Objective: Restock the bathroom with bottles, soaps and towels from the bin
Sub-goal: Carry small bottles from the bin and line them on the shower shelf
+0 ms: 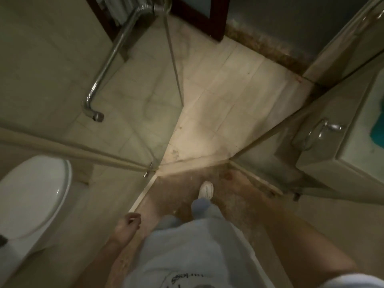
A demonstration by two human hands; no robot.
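Observation:
I look straight down at a bathroom floor; no bin, bottle or soap shows. My left hand (127, 225) hangs by my hip with loosely curled fingers and holds nothing. My right forearm (301, 231) stretches from the lower right toward the brown stone threshold (182, 190). Its hand blurs into the stone, so I cannot make out its fingers. A teal cloth-like thing (377, 132) lies on a white surface at the right edge. Pale folded fabric (116, 9) shows behind the glass at the top left.
A white toilet (31, 196) stands at the left. A glass shower panel with a long chrome handle (108, 59) rises ahead on the left, and a glass door with a round chrome knob (324, 129) is on the right. My white shoe (206, 190) is on the threshold.

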